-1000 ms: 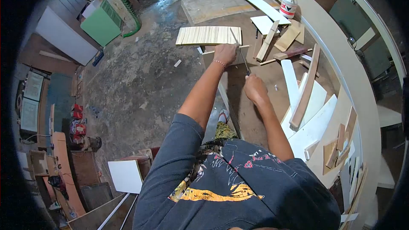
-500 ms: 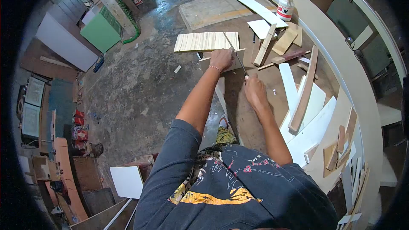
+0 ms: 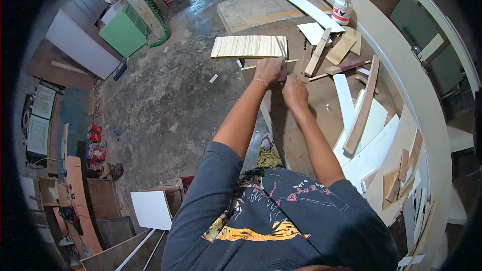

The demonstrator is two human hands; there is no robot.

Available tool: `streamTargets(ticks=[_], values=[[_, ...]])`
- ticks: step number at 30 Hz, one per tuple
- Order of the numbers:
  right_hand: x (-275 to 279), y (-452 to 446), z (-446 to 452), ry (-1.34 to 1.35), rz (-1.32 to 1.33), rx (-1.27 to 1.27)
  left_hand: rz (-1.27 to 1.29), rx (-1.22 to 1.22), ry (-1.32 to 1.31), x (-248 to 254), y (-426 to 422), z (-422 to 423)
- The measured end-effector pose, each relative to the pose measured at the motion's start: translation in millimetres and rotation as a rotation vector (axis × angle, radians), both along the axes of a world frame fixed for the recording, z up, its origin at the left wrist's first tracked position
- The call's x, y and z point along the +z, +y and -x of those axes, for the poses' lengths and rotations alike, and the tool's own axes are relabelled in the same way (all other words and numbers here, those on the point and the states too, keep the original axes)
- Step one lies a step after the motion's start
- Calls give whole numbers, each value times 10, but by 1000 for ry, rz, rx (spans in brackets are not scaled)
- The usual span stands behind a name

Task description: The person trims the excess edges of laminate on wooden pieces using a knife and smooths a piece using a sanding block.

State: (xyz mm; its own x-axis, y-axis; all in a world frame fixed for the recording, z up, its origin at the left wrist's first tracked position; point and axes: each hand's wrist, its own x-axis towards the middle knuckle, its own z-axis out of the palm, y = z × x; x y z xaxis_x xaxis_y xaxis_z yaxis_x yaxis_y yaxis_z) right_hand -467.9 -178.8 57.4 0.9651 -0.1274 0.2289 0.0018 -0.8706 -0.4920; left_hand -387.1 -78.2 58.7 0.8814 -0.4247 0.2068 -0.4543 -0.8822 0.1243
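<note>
My right hand (image 3: 295, 92) is closed around the handle of a long, thin hand tool (image 3: 282, 49), which looks like a file. Its narrow shaft points away from me, past the right side of my left hand. With bent fingers, my left hand (image 3: 269, 70) grips a small board (image 3: 248, 73) at the bench's left edge; the hand covers much of it. Just beyond lies a striped wood-grain panel (image 3: 248, 46), reaching out over the floor side. The tool's handle is hidden in my right fist, and whether its shaft touches the small board I cannot tell.
The curved workbench (image 3: 306, 143) carries white offcuts (image 3: 374, 153), a long wooden strip (image 3: 362, 105) and several wood pieces (image 3: 317, 52). A white glue tub (image 3: 342, 11) stands toward the back. On the floor at left are a green cabinet (image 3: 124, 35) and a leaning white panel (image 3: 80, 44).
My right hand has pushed forward and slightly left, up close to my left hand, and the tool has slid away from me. My left hand keeps its grip. The whole view has shifted slightly.
</note>
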Motion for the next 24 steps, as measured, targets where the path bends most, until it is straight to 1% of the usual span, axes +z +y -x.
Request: streamTargets(ticks=[1,4,6,8,9,11,14,16,17,19,20,21,24], values=[[0,-7,160,40,-3,-10,-19,7,19,23,-20,-70],[88,-126,459,121,-4,-59,37,-4,73,58,-23,-57],[27,-106,548,149,-8,-60,33,5,52,11,-9,1],[5,-126,336,120,25,-29,42,-4,6,4,-16,-57],[42,-120,222,104,16,-40,53,-17,4,77,-22,27],[105,-15,-8,75,-13,-53,93,-27,12,72,-24,62],[-102,11,-267,-10,12,-67,108,-11,2,188,-24,43],[-16,-6,-163,9,31,-42,104,1,23,154,-41,102],[24,-10,-100,18,40,-29,92,-19,46,41,-34,21],[-2,9,209,80,4,-28,20,30,46,-56,4,-84],[3,-17,285,98,-10,-38,-11,44,34,-54,-27,-178],[2,-70,307,103,8,-49,-24,4,18,53,-13,-121],[-103,-107,482,154,25,-55,10,18,29,104,-27,-50]])
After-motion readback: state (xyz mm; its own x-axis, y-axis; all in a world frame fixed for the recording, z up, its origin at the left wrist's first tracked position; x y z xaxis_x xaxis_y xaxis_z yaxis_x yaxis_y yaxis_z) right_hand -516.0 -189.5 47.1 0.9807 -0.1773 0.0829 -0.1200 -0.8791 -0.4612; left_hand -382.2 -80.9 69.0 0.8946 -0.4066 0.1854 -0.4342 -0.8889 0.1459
